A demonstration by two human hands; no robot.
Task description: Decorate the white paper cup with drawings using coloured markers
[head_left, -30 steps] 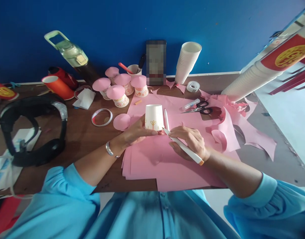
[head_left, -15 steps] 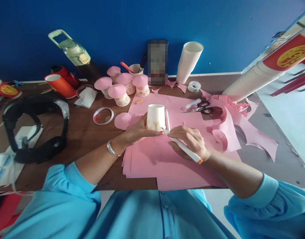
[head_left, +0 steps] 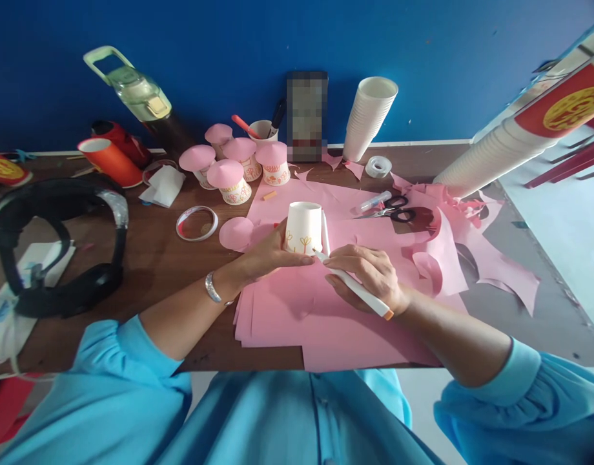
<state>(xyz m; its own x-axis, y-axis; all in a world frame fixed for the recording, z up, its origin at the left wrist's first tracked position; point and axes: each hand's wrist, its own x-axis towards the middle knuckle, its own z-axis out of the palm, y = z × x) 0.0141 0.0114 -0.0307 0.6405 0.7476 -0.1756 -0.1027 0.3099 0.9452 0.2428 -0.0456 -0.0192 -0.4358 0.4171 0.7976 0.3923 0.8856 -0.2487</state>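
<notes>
In the head view, your arms reach in from the lower left and lower right and draw together near the middle, above the pink paper sheets [head_left: 277,316] spread on the brown table [head_left: 156,265]. Your left forearm slants up and inward from its blue sleeve [head_left: 149,342], with a silver bracelet [head_left: 211,289] at the wrist. Your left hand [head_left: 268,256] is curled around the lower part of a white paper cup [head_left: 304,223], the thumb lying across the front near the rim; most of the other fingers are hidden by the cup. You hold the cup narrow end up, close to upright, with yellow-orange plant shapes drawn low on the side facing you.

Your right forearm comes in lower and flatter, the back of the hand turned upward. Your right hand [head_left: 369,274] is closed in a writing grip on a white marker [head_left: 359,292], the fingers bunched toward its tip and the orange end pointing down and right, toward your wrist. The tip is at the lower right edge of the cup; whether it touches the surface is too small to tell.

Just behind the cup's right side lies a white pen [head_left: 325,232]. Beyond your left hand is a pink paper disc [head_left: 235,234], and farther right are black-handled scissors [head_left: 398,211].
</notes>
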